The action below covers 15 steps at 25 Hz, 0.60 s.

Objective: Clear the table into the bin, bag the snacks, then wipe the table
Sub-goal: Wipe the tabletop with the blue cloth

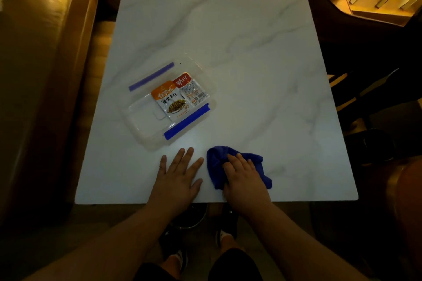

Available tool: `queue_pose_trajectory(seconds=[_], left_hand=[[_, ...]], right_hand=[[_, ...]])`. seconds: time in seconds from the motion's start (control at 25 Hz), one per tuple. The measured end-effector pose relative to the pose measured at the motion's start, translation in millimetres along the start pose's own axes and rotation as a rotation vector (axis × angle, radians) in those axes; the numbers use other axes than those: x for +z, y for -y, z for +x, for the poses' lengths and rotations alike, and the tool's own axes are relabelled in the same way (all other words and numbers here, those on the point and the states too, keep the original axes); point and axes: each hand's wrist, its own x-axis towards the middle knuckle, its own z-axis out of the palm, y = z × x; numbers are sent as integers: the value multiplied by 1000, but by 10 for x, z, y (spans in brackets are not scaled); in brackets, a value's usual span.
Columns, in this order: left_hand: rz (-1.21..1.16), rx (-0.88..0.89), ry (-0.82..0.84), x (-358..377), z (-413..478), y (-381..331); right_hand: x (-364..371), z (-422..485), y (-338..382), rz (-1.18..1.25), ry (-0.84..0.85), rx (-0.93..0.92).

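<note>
Left hand: my left hand (177, 174) lies flat on the tabletop (239, 52), palm down, fingers spread, its grip released and holding nothing.
Right hand: my right hand (243, 175) presses down on the blue cloth (217, 166), fingers curled over it, so this grip is grasping the cloth.
Blue cloth: bunched under my right hand near the near edge of the tabletop, just beside my left hand, its folds sticking out to the left and right of my fingers.
Zip bag: a clear zip bag (146, 121) with blue seal strips lies flat on the tabletop, beyond my left hand and slightly to its left, apart from both hands.
Snacks: an orange snack packet (169, 99) and a red snack packet (190, 88) lie side by side, touching, inside the clear bag's outline.
Tabletop: white marble with grey veins, bare beyond the bag.
Surroundings: a brown bench (45, 75) runs along the left side; a chair (342, 13) stands at the far right.
</note>
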Motion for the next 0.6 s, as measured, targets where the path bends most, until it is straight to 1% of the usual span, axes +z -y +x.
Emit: queue_pose_trajectory(seconds=[0.24, 0.32, 0.48, 0.6], left_hand=[[-22, -171, 74, 4, 45, -240], [-40, -192, 109, -63, 66, -293], [-62, -199, 229, -337, 144, -355], [-84, -214, 339, -603, 230, -422]], right_hand=[[-97, 17, -157, 73, 0, -80], [-176, 54, -211, 113, 50, -99], [-507, 164, -257, 129, 235, -154], [-816, 258, -251, 93, 339, -115]])
